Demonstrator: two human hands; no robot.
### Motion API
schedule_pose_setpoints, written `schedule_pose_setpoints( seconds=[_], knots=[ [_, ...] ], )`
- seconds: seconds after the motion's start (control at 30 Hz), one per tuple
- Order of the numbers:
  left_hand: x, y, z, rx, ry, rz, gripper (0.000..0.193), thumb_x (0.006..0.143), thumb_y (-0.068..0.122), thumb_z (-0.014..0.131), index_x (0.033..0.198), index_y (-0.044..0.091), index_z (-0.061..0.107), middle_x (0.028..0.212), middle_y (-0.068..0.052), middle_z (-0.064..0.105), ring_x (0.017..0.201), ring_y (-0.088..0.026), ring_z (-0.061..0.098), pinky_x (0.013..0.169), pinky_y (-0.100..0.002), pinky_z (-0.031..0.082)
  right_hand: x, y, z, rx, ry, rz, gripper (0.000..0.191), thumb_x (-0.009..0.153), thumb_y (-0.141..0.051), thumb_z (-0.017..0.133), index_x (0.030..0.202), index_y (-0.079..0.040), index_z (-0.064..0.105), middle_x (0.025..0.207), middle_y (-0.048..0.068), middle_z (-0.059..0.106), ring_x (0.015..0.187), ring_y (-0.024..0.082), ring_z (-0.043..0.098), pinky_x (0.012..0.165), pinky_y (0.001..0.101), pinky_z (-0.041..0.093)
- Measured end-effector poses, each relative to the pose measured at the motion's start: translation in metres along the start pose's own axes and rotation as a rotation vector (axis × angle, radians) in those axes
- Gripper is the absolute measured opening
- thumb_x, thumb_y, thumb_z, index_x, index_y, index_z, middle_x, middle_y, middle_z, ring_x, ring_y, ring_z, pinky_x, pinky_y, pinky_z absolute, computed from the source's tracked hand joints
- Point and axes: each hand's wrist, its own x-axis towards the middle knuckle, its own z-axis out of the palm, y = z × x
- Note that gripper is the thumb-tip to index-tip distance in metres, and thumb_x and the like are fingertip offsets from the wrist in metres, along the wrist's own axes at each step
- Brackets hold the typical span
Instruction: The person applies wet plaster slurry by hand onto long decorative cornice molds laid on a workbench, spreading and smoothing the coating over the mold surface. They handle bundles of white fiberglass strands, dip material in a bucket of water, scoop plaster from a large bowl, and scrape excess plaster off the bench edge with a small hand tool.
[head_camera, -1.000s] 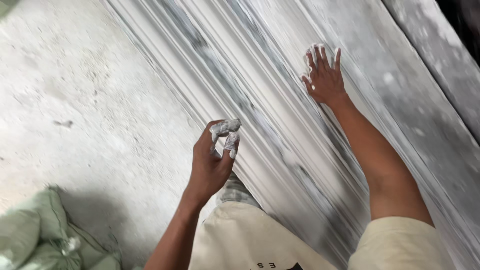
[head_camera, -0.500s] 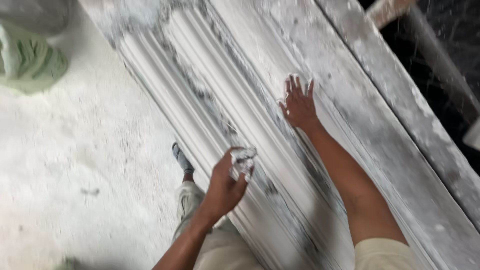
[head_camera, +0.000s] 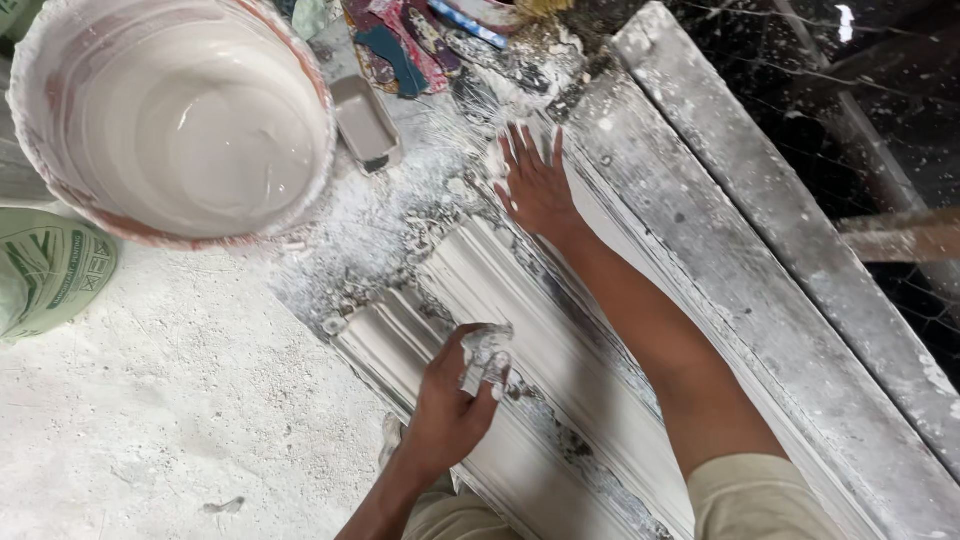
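Note:
A long white plaster moulding (head_camera: 560, 350) with ridged grooves lies on the dusty floor, running from the upper middle to the lower right. My left hand (head_camera: 450, 400) is closed around a small crumpled grey-white wad (head_camera: 487, 355) and presses it against the moulding near its end. My right hand (head_camera: 535, 180) lies flat with fingers spread on the upper part of the moulding, holding nothing.
A large bucket (head_camera: 50, 205) of pale liquid plaster stands at the upper left. A small rectangular tray (head_camera: 365, 125) sits beside it. A green sack (head_camera: 45, 275) lies at the left edge. A dusty grey plank (head_camera: 780, 260) runs along the right, dark ground beyond it.
The view has swept along the moulding to its end, bringing the bucket and tray into sight. My left hand with the wad has come down onto the moulding; my right hand stays flat.

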Motion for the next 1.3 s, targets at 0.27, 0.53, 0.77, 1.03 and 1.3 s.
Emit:
schedule_pose_setpoints(
  seconds=[0.27,0.53,0.77,1.03,1.3],
  knots=[
    [0.035,0.002,-0.05,-0.032,0.056,-0.045,0.04,0.092,-0.007,0.056,0.131,-0.002,0.057,0.127,-0.014,0.061,0.093,-0.017,0.069,0.052,-0.023,0.062,0.083,0.018,0.023,0.42,0.24,0.101,0.053,0.107,-0.018,0.048,0.154,0.003,0.036,0.153,0.023,0.043,0.144,0.035,0.042,0.12,0.0476,0.031],
    [0.058,-0.004,-0.068,-0.072,0.03,-0.031,0.041,0.093,-0.008,0.053,0.134,-0.003,0.057,0.127,-0.014,0.06,0.099,-0.015,0.067,0.062,-0.024,0.065,0.081,0.07,0.067,1.296,0.413,1.13,0.05,0.107,-0.039,0.05,0.136,0.001,0.041,0.085,0.022,0.053,0.062,0.018,0.045,0.055,0.036,0.043],
    [0.064,-0.001,-0.078,-0.007,0.025,0.006,0.041,0.092,-0.008,0.054,0.133,-0.004,0.056,0.118,-0.015,0.064,0.095,-0.014,0.067,0.058,-0.024,0.062,0.079,0.079,0.085,1.3,0.276,0.937,0.047,0.107,-0.04,0.04,0.129,-0.004,0.058,0.104,0.016,0.06,0.083,0.023,0.056,0.07,0.0437,0.05],
    [0.077,0.015,-0.068,0.089,0.019,0.014,0.039,0.093,-0.006,0.054,0.131,-0.003,0.056,0.104,-0.012,0.07,0.087,-0.013,0.067,0.05,-0.023,0.058,0.029,0.009,0.058,0.228,0.024,0.618,0.072,0.102,-0.039,0.048,0.161,-0.001,0.03,0.15,0.031,0.037,0.138,0.045,0.033,0.11,0.0705,0.022],
    [0.069,0.026,-0.056,-0.001,-0.086,-0.066,0.046,0.089,-0.009,0.05,0.135,-0.002,0.052,0.106,-0.012,0.067,0.079,-0.011,0.063,0.045,-0.022,0.051,-0.178,0.024,0.018,0.139,-0.054,0.749,0.067,0.101,-0.039,0.051,0.155,-0.002,0.039,0.147,0.031,0.04,0.139,0.048,0.035,0.112,0.0723,0.018]
  ],
)
